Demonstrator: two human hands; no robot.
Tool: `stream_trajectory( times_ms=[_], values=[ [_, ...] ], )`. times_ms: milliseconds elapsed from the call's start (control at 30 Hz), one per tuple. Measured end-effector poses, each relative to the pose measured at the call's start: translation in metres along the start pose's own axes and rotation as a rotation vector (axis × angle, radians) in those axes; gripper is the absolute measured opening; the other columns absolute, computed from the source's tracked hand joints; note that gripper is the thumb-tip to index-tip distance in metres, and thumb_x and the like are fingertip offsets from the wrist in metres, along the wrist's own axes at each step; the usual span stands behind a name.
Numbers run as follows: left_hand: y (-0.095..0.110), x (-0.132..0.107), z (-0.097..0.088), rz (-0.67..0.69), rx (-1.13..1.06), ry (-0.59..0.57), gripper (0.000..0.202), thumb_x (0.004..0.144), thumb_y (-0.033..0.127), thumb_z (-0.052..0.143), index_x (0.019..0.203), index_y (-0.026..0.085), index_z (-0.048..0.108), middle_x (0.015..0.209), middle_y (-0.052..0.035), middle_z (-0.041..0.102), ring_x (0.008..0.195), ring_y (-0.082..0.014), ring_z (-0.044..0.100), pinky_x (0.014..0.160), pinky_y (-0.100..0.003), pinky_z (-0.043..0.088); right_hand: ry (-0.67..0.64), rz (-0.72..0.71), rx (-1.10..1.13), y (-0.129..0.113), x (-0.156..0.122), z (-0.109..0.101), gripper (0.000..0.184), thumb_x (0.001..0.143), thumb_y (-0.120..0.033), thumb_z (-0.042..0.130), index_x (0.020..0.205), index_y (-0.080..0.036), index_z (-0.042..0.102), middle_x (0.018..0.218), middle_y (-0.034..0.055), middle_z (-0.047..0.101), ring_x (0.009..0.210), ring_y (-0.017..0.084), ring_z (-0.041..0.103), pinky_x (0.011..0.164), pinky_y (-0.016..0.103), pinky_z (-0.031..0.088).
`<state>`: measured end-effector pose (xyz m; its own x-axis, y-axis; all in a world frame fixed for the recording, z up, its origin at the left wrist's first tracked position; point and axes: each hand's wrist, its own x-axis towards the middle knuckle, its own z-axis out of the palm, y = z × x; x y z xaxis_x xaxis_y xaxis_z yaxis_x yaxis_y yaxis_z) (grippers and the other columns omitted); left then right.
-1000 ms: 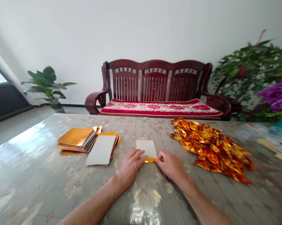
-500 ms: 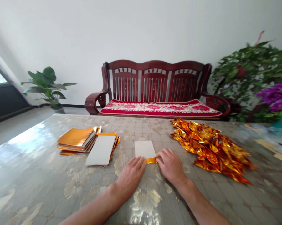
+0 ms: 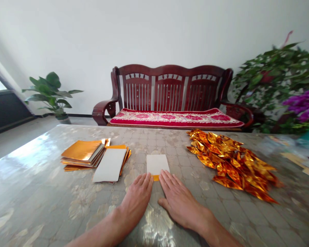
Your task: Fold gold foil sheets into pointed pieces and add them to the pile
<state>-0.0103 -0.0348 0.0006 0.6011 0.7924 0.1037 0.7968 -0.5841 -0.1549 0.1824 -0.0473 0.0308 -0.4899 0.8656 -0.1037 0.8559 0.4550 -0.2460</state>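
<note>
"One rectangular, pale-grey paper sheet (image 3: 156, 164), then. Where?"

"Flat on the grey, flower-patterned tabletop (image 3: 54, 195), before the person. Along its near edge runs a shiny gold folded strip (image 3: 156, 178), both ends hidden under fingertips."

"And the fingers?"

"The bare left hand (image 3: 138, 190) has them straight and close together on the strip's left end; its thumb I can't make out. The bare right hand (image 3: 178, 200) lays its straight fingers over the right end, thumb held apart."

"Farther out?"

"Leftward, two neighbouring piles of gold-and-grey paper sheets (image 3: 108, 165), lower ones mostly covered. Rightward, a heap of pointed, orange-gold foil shapes (image 3: 228, 161), too jumbled to count."

"Beyond?"

"A dark-red wooden bench (image 3: 169, 92), its lower part behind the table; blurred clear plastic (image 3: 275, 145); purple flowers (image 3: 306, 106), cut off at the right."
</note>
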Motion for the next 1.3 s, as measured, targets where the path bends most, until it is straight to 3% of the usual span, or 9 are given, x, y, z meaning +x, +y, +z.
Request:
stream_trajectory(
  times_ms=[267,467,600,700,767,867,1000,1167,1300],
  values=[
    [0.006,-0.005,-0.016,-0.128,0.054,-0.133,0.046,0.089,0.002,0.043,0.132,0.008,0.055,0.136,-0.0191,0.057,0.122,-0.0283,0.057,0.098,-0.041,0.050,-0.027,0.125,-0.082,0.005,-0.004,-0.014,0.068,0.091,-0.035,0.053,0.150,-0.008,0.033,0.158,0.0153,0.022,0.147,0.030,0.021,0.121,0.051,0.017],
    [-0.005,0.001,-0.033,-0.121,-0.080,-0.214,0.032,0.089,0.004,0.045,0.114,0.013,0.062,0.116,-0.0135,0.065,0.106,-0.0252,0.063,0.088,-0.037,0.054,0.114,0.198,-0.197,0.016,0.003,-0.012,0.041,0.094,-0.016,0.045,0.132,-0.012,0.059,0.143,0.0150,0.052,0.130,0.029,0.050,0.112,0.050,0.032],
    [-0.015,0.003,-0.031,-0.138,-0.151,-0.090,0.023,0.091,0.007,0.045,0.102,0.017,0.064,0.102,-0.0092,0.066,0.095,-0.0230,0.063,0.084,-0.036,0.052,0.303,0.164,-0.254,0.018,0.009,-0.010,0.030,0.091,-0.012,0.052,0.116,-0.018,0.067,0.129,0.0114,0.063,0.113,0.027,0.059,0.095,0.041,0.045],
    [-0.017,0.006,-0.025,-0.120,-0.202,0.059,0.022,0.098,0.018,0.042,0.093,0.020,0.063,0.098,-0.0062,0.065,0.092,-0.0209,0.061,0.084,-0.035,0.050,0.421,0.065,-0.269,0.018,0.010,-0.008,0.029,0.090,-0.010,0.054,0.116,-0.020,0.064,0.110,0.0088,0.067,0.101,0.025,0.060,0.084,0.038,0.048],
    [-0.016,0.009,-0.023,-0.098,-0.239,0.095,0.022,0.099,0.025,0.042,0.091,0.021,0.063,0.097,-0.0048,0.064,0.091,-0.0200,0.059,0.085,-0.033,0.048,0.489,0.030,-0.263,0.018,0.010,-0.005,0.032,0.090,-0.010,0.054,0.119,-0.020,0.062,0.106,0.0087,0.066,0.097,0.025,0.059,0.082,0.037,0.048],
    [-0.015,0.014,-0.023,-0.119,-0.276,0.064,0.017,0.097,0.028,0.048,0.097,0.021,0.063,0.097,-0.0044,0.064,0.094,-0.0201,0.059,0.086,-0.032,0.048,0.532,-0.038,-0.206,0.021,0.015,0.000,0.033,0.090,-0.009,0.053,0.121,-0.020,0.061,0.113,0.0082,0.065,0.103,0.023,0.058,0.087,0.036,0.048],
    [-0.018,0.019,-0.022,-0.151,-0.284,0.024,0.016,0.097,0.026,0.049,0.101,0.021,0.064,0.099,-0.0045,0.064,0.097,-0.0202,0.059,0.086,-0.032,0.048,0.480,-0.109,-0.147,0.026,0.027,0.003,0.027,0.092,-0.010,0.053,0.114,-0.021,0.065,0.116,0.0061,0.067,0.107,0.021,0.057,0.091,0.036,0.047],
    [-0.025,0.025,-0.021,-0.161,-0.242,0.000,0.018,0.097,0.024,0.049,0.103,0.022,0.065,0.100,-0.0049,0.065,0.098,-0.0210,0.060,0.083,-0.031,0.049,0.430,-0.070,-0.194,0.027,0.041,0.005,0.014,0.094,-0.016,0.056,0.098,-0.021,0.068,0.099,0.0034,0.069,0.096,0.021,0.059,0.082,0.033,0.045],
    [-0.026,0.028,-0.022,-0.117,-0.135,-0.028,0.015,0.094,0.016,0.052,0.100,0.020,0.065,0.097,-0.0067,0.068,0.095,-0.0235,0.063,0.082,-0.035,0.049,0.469,-0.037,-0.298,0.025,0.042,0.010,0.014,0.094,-0.014,0.056,0.088,-0.020,0.068,0.088,0.0043,0.066,0.087,0.020,0.058,0.075,0.032,0.042]
  ],
)
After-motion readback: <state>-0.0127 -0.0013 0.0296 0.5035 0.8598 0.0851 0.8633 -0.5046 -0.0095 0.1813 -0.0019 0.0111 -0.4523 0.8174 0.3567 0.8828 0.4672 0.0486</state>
